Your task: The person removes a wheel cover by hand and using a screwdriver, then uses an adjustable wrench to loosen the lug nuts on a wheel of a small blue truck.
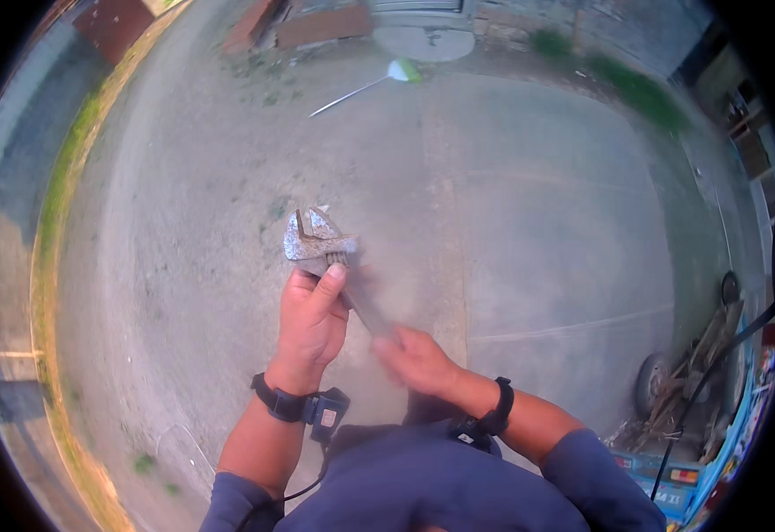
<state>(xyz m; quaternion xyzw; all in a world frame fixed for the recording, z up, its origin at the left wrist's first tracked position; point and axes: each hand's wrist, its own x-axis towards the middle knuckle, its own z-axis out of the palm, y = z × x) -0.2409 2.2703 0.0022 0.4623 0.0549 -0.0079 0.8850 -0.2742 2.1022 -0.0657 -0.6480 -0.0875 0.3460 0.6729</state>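
Observation:
An adjustable wrench [324,244] with a worn, rust-flecked head is held up in front of me, its jaws pointing away and a gap showing between them. My left hand [314,310] is closed around the neck just under the head, with the thumb on the adjusting screw. Lower down, my right hand [416,359] is closed at the end of the handle; its fingers are partly smeared by motion. Each wrist wears a black strap with a small box on it.
A broom [396,71] with a white and green head lies on the concrete ground ahead. At the right stands a blue cart or truck bed [671,483] with wheels and scrap parts. Bricks [324,25] lie by the far wall, and a grassy strip [59,204] runs along the left.

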